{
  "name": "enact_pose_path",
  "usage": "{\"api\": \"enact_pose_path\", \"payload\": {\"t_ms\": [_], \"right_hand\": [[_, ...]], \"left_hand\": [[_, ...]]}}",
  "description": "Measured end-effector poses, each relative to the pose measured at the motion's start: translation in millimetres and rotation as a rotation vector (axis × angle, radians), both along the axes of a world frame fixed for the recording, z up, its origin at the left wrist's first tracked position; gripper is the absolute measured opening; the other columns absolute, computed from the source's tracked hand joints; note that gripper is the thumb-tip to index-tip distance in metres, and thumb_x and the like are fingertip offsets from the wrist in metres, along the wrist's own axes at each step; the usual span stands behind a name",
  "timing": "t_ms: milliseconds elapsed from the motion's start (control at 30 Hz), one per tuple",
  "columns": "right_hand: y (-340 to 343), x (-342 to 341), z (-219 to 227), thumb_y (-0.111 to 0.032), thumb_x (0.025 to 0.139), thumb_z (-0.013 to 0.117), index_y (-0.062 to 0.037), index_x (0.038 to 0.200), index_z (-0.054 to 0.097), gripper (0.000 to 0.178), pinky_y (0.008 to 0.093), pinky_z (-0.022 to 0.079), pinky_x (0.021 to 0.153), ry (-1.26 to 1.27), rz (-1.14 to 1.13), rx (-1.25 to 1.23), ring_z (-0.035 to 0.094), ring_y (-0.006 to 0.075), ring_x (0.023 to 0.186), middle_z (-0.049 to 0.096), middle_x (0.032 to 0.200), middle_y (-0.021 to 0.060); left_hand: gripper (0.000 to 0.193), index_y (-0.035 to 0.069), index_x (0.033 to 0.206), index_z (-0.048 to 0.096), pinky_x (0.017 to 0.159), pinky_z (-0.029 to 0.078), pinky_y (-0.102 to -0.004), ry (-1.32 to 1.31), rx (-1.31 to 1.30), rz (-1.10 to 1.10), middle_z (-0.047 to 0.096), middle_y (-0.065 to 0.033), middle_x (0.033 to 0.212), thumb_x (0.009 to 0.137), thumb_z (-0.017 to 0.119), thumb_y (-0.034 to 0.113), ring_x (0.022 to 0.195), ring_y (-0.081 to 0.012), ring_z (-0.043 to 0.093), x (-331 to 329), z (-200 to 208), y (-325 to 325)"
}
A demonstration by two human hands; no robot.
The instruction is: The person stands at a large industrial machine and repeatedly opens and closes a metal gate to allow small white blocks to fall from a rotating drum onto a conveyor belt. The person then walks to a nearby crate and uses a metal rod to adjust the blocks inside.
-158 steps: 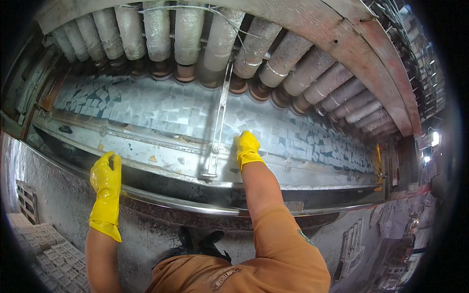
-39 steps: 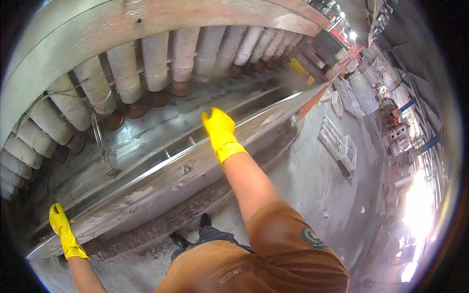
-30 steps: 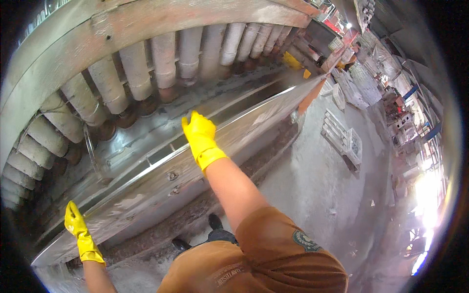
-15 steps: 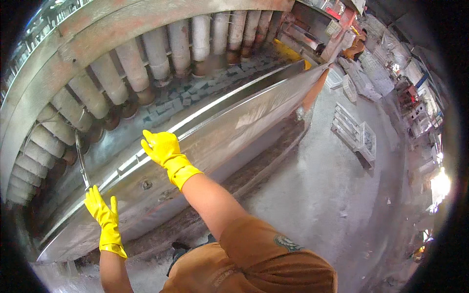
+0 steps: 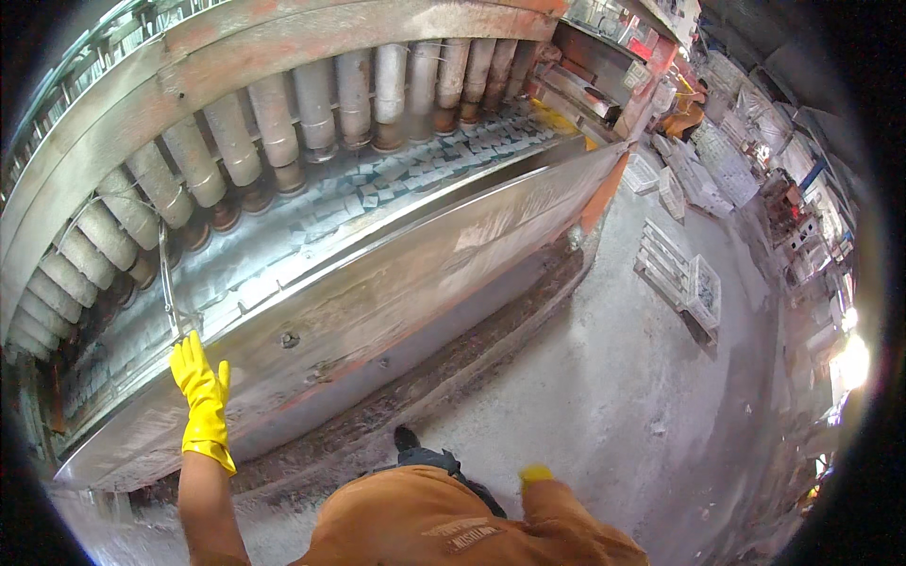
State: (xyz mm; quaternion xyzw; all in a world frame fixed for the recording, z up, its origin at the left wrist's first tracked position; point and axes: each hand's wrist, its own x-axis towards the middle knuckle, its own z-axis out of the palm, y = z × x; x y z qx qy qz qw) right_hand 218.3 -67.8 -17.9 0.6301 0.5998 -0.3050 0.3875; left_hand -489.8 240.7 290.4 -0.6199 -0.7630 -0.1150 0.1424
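A yellow rubber glove covers my left hand (image 5: 201, 396), its fingers stretched out and the thumb apart. The fingertips lie at the upper edge of a long metal side panel (image 5: 415, 274), close to the lower end of a thin metal rod (image 5: 168, 283); whether they touch the rod I cannot tell. My right hand (image 5: 537, 473) is low beside my body, and only a scrap of its yellow glove shows past the sleeve; its fingers are hidden. Behind the panel, many small pale rectangular tiles or blocks (image 5: 373, 195) lie on a wet-looking bed.
A curved row of thick grey cylinders (image 5: 316, 108) stands behind the bed, beneath a wide metal frame (image 5: 123, 90). On the concrete floor at the right are a pallet (image 5: 665, 259) and a crate (image 5: 703, 292). Another person (image 5: 685, 111) is far back right.
My right hand has left the panel's edge and dropped back beside my body. My left hand stays at the edge. More of the pale pieces in the bed now show, brighter than before.
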Motion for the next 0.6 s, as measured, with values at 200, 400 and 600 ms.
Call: {"api": "enact_pose_path", "payload": {"t_ms": [200, 400, 600], "right_hand": [[-149.0, -4.6, 112.7, -0.032, 0.091, 0.06, -0.0061, 0.128, 0.06, 0.044, 0.0452, 0.047, 0.095, -0.065, -0.997, -0.032, 0.06, 0.0348, 0.112, 0.06, 0.126, 0.0188], [-106.1, -85.0, 99.2, -0.036, 0.088, 0.065, 0.0011, 0.123, 0.061, 0.051, 0.046, 0.053, 0.084, 0.326, -1.01, 0.426, 0.067, 0.0381, 0.097, 0.068, 0.112, 0.0224], [36.7, -199.0, 196.0, -0.019, 0.093, 0.065, 0.0036, 0.12, 0.061, 0.036, 0.0341, 0.05, 0.089, 0.933, -0.745, 0.966, 0.065, 0.0242, 0.102, 0.068, 0.113, 0.017]], "left_hand": [[0.088, 0.005, 0.145, 0.04, 0.115, 0.026, -0.0502, -0.016, 0.073, -0.151, 0.049, -0.0203, 0.14, 0.07, 0.081, 0.024, 0.132, -0.0395, 0.042, 14.4, 17.5, 2.2], [0.09, 0.003, 0.145, 0.04, 0.113, 0.027, -0.0524, -0.039, 0.086, -0.225, 0.051, -0.0207, 0.136, 0.068, 0.081, 0.026, 0.129, -0.042, 0.044, 10.7, 14.8, 7.2], [0.089, 0.004, 0.145, 0.04, 0.115, 0.026, -0.0525, -0.052, 0.193, -0.253, 0.047, -0.0216, 0.14, 0.07, 0.08, 0.029, 0.131, -0.0426, 0.042, 8.6, 16.8, -1.2]]}}
